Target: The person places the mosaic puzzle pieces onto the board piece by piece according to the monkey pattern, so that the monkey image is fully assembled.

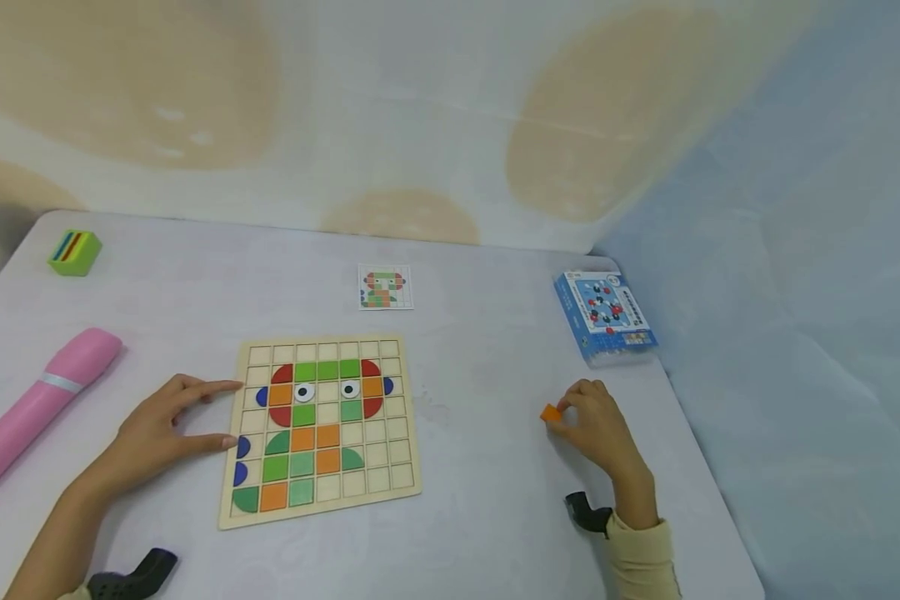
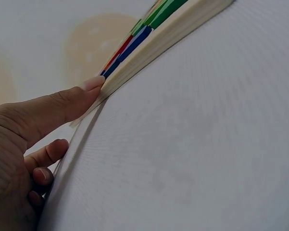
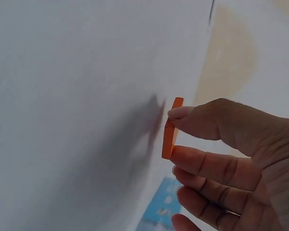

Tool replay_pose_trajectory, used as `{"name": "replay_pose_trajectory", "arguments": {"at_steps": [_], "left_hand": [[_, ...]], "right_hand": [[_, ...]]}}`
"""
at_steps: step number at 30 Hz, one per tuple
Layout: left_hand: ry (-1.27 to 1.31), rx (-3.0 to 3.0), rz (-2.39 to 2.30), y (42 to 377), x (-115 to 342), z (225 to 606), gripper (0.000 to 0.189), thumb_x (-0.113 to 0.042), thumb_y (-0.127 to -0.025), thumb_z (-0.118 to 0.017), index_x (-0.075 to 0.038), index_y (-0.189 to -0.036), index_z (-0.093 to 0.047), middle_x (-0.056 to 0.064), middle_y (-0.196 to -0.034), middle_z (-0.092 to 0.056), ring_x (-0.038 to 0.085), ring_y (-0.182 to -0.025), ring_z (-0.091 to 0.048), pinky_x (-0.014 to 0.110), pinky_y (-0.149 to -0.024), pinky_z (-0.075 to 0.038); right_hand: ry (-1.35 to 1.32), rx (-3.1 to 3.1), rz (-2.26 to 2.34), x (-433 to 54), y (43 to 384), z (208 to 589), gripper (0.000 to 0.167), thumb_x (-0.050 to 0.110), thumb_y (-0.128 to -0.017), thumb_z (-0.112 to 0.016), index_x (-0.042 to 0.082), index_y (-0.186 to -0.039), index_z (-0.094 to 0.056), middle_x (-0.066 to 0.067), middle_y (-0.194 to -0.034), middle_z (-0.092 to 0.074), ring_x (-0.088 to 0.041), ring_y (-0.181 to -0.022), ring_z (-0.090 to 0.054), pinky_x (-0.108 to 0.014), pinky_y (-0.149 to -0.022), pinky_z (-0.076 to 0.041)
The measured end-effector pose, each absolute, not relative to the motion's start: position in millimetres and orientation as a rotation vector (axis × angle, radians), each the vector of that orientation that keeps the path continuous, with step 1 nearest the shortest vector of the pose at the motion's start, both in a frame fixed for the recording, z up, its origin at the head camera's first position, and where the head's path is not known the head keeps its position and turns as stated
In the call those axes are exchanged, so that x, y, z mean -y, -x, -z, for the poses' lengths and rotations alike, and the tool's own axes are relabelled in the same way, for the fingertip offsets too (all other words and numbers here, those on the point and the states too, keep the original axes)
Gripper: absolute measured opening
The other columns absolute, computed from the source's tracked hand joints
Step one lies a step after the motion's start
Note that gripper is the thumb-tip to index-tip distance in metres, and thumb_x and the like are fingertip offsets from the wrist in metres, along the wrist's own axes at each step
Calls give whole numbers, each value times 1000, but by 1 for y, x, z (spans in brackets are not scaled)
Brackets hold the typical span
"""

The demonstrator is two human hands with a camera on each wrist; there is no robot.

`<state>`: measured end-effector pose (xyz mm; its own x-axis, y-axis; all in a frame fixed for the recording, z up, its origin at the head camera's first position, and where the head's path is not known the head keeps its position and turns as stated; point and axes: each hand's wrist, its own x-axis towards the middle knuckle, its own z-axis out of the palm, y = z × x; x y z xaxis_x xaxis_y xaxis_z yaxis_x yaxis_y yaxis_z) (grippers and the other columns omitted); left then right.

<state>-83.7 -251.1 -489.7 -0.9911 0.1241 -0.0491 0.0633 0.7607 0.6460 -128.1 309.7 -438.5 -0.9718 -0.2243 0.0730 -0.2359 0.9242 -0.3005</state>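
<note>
Between thumb and index finger, my right hand (image 1: pixel 596 425) pinches a small orange square tile (image 3: pixel 172 130) just above the white table, well to the right of the wooden grid board (image 1: pixel 378 492). My left hand (image 1: pixel 161 429) is at the board's left side. Its thumb (image 2: pixel 62 108) touches the edge there, and the index fingertip reaches the same edge farther up. Red, green, orange and blue tiles fill part of the grid, with two eye tiles (image 1: pixel 350 389) near the top. Blue half-round tiles (image 1: pixel 243 447) lie along the left column, close to my thumb.
A small pattern card (image 1: pixel 386 287) lies behind the board. At the right stands a blue-and-white box (image 1: pixel 606 312). A green block with coloured stripes (image 1: pixel 75 253) is at the far left, and a long pink object with a pale band (image 1: pixel 37 408) lies left of my left hand.
</note>
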Motion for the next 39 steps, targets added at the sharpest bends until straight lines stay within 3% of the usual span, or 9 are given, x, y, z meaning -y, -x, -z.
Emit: {"name": "replay_pose_trajectory", "arguments": {"at_steps": [4,11,18,23,39], "left_hand": [[-142,-2851,-1043,84,250,489,76,-46,-73,-85,-20,-139,-57,8,-112,-52,26,-102,-47,40,-75,-38],[-150,-2841,-1067,86,247,486,76,-48,-74,-84,-20,-139,-57,9,-113,-53,28,-105,-48,43,-78,-40],[-161,-2851,-1087,89,243,486,74,-48,-74,-84,-22,-138,-58,7,-111,-53,23,-100,-45,39,-75,-37],[-155,-2828,-1113,91,241,487,73,-45,-75,-85,-23,-139,-58,8,-113,-53,26,-103,-46,41,-76,-38],[-170,-2825,-1109,93,235,485,74,-45,-73,-86,-21,-137,-59,9,-113,-53,30,-108,-50,44,-80,-40]], "right_hand": [[-454,3005,-482,-288,125,431,20,11,-71,-87,3,-81,-73,-9,-97,-63,-26,-95,-52,-42,-82,-46],[-840,2909,-481,-216,110,419,24,14,-67,-90,9,-82,-72,-1,-96,-61,-18,-94,-51,-36,-83,-46],[-1222,2903,-421,-136,90,422,19,28,-78,-82,14,-87,-72,5,-101,-58,-12,-99,-47,-27,-87,-42],[-1443,2828,-255,-98,84,427,20,34,-82,-78,17,-89,-72,6,-103,-57,-11,-100,-46,-24,-87,-41],[-1439,2788,-129,-78,74,433,14,35,-88,-75,21,-92,-74,8,-99,-57,-11,-94,-46,-25,-84,-42]]}}
